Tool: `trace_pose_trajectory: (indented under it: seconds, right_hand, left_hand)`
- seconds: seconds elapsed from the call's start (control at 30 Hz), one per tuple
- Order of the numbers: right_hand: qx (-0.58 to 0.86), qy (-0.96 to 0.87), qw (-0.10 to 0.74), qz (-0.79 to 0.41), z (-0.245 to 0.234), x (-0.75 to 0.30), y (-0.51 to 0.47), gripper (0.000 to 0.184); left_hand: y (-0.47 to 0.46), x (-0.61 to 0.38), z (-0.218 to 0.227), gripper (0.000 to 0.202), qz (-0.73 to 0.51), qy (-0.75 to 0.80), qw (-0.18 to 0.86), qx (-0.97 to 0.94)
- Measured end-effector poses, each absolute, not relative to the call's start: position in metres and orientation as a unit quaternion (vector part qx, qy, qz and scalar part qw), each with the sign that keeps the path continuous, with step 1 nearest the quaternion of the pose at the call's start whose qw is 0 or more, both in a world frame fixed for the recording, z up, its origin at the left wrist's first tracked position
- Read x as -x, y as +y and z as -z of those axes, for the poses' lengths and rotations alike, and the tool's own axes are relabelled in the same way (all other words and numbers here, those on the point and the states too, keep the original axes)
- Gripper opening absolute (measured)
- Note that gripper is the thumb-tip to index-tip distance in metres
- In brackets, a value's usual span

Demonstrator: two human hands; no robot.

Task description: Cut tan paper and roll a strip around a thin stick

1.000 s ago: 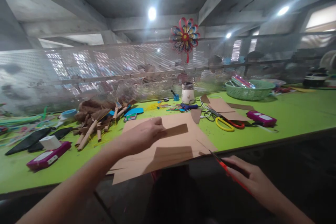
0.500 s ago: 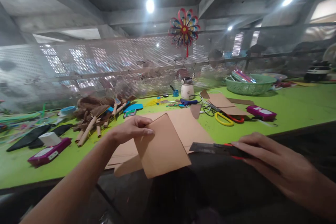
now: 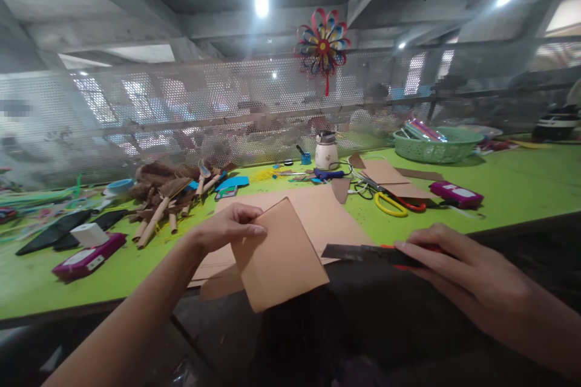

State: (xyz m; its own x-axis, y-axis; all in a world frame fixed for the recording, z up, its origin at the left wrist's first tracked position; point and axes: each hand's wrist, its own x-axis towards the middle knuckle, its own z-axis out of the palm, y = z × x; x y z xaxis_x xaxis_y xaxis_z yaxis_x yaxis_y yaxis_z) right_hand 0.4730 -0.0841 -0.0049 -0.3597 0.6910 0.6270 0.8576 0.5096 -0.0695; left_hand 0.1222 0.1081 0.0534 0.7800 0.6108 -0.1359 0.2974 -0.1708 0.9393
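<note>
My left hand pinches the upper left edge of a tan piece of card between thumb and fingers. The card hangs tilted over the table's front edge. My right hand is wrapped round a pair of scissors with dark blades and red-orange on the handle. The blades point left and look closed, their tips beside the card's right edge; whether they touch it I cannot tell. Behind, larger tan sheets lie on the green table.
Brown card tubes and scraps heap at left, near a purple power strip. Yellow-handled scissors, a blue glue gun, a white bottle, another purple power strip and a green basket stand or lie behind.
The scissors in my right hand have shifted slightly left, nearer the card. My left hand keeps its pinch on the card. The whole view has moved a little.
</note>
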Motion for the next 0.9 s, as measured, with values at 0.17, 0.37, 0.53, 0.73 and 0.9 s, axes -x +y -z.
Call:
trace_pose_trajectory:
  seconds: [0.17,0.37,0.53,0.73,0.9]
  right_hand:
    - [0.468,-0.819,0.299,0.143,0.010,-0.474,-0.082,0.035]
    - [0.466,-0.806,0.317,0.179,0.014,-0.475,-0.080,0.037]
    - [0.460,-0.812,0.314,0.176,0.015,-0.473,-0.077,0.037]
    - [0.464,-0.812,0.314,0.165,0.017,-0.473,-0.077,0.036]
    - [0.462,-0.815,0.309,0.165,0.016,-0.473,-0.076,0.037]
  left_hand:
    - [0.111,-0.119,-0.045,0.023,-0.119,0.306,0.567,-0.756]
    - [0.112,-0.118,-0.035,0.027,-0.117,0.299,0.597,-0.735]
    - [0.109,-0.119,-0.032,0.027,-0.120,0.296,0.604,-0.730]
    - [0.108,-0.119,-0.028,0.029,-0.118,0.304,0.607,-0.725]
    - [0.107,-0.119,-0.027,0.029,-0.113,0.308,0.610,-0.721]
